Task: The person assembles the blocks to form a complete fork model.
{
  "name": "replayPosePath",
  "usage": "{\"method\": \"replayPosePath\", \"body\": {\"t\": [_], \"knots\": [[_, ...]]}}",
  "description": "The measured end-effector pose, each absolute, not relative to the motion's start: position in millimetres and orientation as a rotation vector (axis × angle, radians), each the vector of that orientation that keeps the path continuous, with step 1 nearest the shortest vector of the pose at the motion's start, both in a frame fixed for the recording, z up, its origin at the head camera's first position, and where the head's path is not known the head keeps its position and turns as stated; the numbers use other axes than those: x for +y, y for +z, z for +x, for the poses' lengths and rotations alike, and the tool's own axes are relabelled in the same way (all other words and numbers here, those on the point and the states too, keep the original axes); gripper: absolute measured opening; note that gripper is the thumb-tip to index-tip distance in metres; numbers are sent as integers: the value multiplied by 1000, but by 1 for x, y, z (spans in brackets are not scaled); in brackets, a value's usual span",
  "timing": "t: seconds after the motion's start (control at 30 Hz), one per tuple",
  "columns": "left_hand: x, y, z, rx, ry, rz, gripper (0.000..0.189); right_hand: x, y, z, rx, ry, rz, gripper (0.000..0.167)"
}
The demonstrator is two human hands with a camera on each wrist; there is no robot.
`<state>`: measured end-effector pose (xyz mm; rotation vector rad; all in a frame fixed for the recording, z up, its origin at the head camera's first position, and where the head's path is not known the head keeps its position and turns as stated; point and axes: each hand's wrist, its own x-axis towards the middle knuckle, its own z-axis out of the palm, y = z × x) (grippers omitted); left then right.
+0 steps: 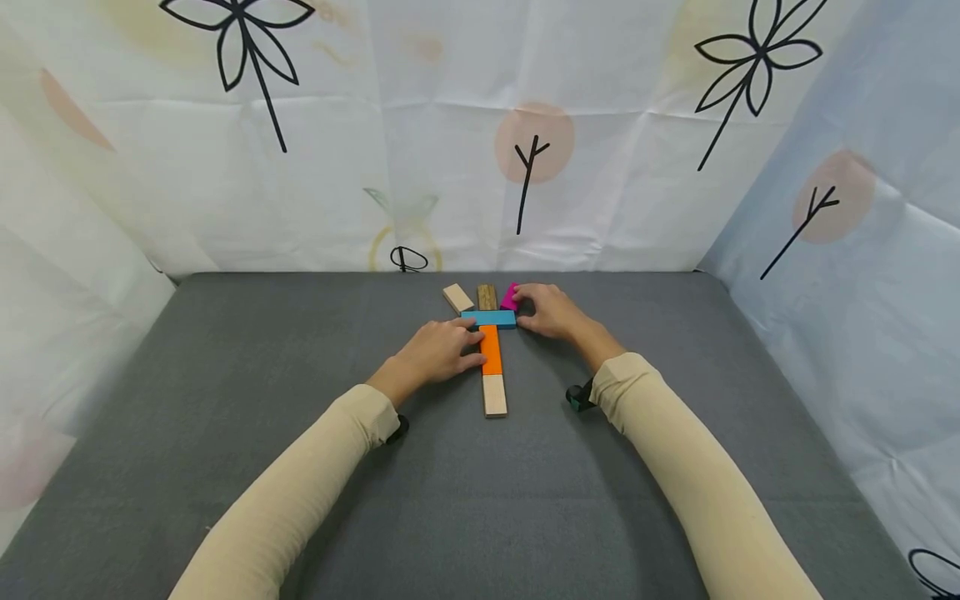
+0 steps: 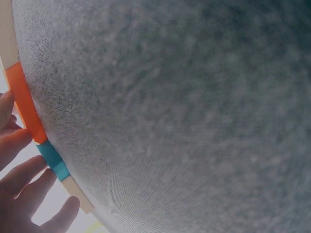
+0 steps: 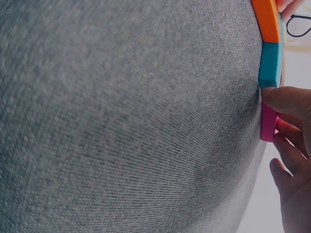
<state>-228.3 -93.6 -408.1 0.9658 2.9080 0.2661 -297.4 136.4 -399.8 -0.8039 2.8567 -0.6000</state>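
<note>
Flat wooden blocks form a figure on the grey table. A blue block (image 1: 495, 318) lies crosswise, with an orange block (image 1: 491, 354) running down from its middle and a pale block (image 1: 494, 396) below that. Above the blue one, a tilted pale block (image 1: 458, 297), a brown block (image 1: 487, 297) and a magenta block (image 1: 511, 293) fan out. My left hand (image 1: 435, 350) rests its extended fingertips at the blue and orange blocks. With thumb and fingers my right hand (image 1: 553, 312) pinches the magenta block, its thumb right by the blue block's end.
The grey tabletop (image 1: 300, 467) spreads around the blocks. Behind them its back edge meets a white printed cloth (image 1: 457, 150), and a similar cloth hangs at the right side (image 1: 847, 292). Dark wrist devices show under both cuffs.
</note>
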Motion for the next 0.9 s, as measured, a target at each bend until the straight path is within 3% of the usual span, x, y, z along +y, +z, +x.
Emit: {"method": "replayPosePath", "body": {"t": [0.6, 0.9], "knots": [[-95, -405, -235, 2852, 372, 851, 47, 158, -392, -297, 2899, -527, -802, 53], [-101, -401, -236, 2792, 448, 817, 47, 181, -386, -297, 3030, -414, -620, 69]]}}
